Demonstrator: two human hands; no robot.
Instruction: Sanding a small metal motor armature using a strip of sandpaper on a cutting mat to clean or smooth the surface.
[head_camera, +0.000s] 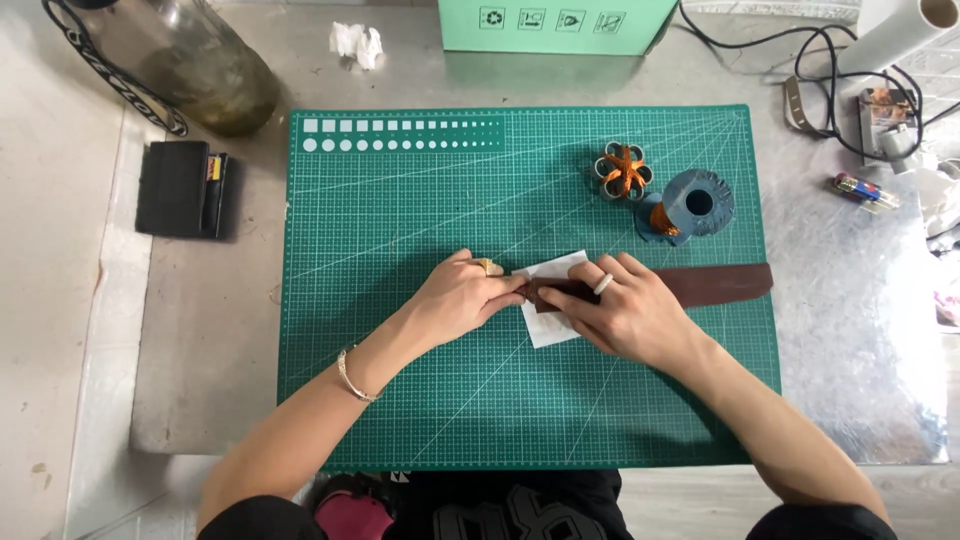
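A dark brown leather strip (715, 284) lies across the right half of the green cutting mat (400, 210). Its left end rests on a small white sheet of paper (552, 326). My right hand (620, 312), with a ring on one finger, presses flat on the strip's left end. My left hand (462, 296) meets it from the left, fingertips closed at the strip's tip, with a small tan object showing above the knuckles. What the left fingers pinch is hidden.
A blue spool with orange thread (690, 205) and a grey ring holder with orange thread (624, 172) stand on the mat's upper right. A large glass bottle (195, 60), black wallet (180, 188), crumpled tissue (357, 43), green box (545, 25), cables (830, 70) and lighter (865, 190) surround the mat.
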